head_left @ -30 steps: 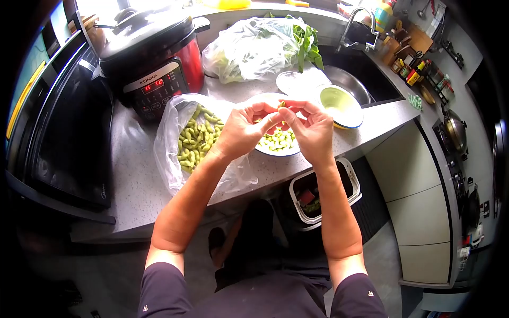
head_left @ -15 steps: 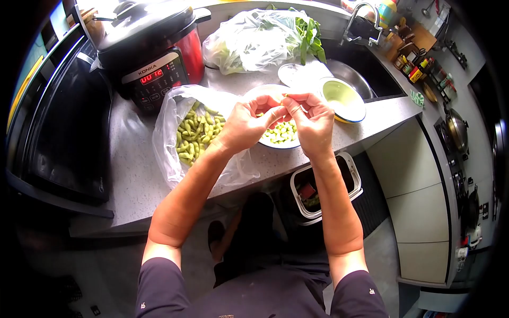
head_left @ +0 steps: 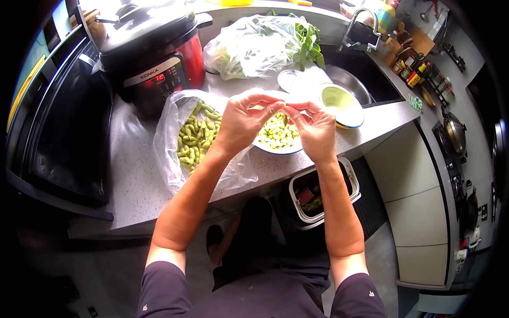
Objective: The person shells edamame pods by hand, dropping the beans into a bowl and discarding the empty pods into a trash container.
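Directly between hands, pinched pod; below, bowl of shelled beans.

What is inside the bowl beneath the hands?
Shelled green beans lie in the bowl. The left hand and right hand hide part of its inside; beans underneath the top ones are covered.

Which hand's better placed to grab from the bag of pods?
Likely the left hand: it's nearer the open bag of pods. The right hand is farther away, by the bowl's far side. Both are pinched close together, so left may need freeing first.
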`<state>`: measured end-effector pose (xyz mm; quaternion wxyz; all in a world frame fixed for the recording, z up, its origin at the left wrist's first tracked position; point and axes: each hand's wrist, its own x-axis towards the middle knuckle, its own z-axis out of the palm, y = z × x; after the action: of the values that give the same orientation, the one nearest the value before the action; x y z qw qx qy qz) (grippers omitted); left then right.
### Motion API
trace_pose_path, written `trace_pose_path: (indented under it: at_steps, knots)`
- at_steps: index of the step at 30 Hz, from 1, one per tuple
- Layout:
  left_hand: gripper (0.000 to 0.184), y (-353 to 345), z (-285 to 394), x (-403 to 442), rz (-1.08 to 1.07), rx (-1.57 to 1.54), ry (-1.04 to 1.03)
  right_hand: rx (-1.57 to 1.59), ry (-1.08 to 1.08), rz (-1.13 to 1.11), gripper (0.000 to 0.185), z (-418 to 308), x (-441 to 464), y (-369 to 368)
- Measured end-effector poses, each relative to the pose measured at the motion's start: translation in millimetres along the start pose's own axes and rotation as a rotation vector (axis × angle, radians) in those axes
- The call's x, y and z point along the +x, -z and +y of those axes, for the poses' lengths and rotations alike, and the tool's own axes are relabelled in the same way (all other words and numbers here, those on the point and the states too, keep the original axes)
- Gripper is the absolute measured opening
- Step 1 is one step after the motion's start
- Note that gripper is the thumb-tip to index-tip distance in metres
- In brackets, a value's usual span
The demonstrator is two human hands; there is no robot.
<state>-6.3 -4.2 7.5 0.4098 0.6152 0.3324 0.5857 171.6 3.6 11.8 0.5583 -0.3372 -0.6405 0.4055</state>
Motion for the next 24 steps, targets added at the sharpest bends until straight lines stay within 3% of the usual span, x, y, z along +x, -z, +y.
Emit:
trace_pose_path:
  at_steps: [13,18,24]
  knots:
    - [0.019,-7,1,0,0.089,0.318,-0.114,0.295,-0.067,0.018,0.003,7,-4,-14]
    - [0.02,-6,-2,2,0.175,0.269,-0.134,0.411,-0.155,0.045,0.009,12,0,-19]
    - [0.015,-9,-13,4,0.187,0.128,-0.115,0.302,-0.214,0.096,0.016,8,4,-22]
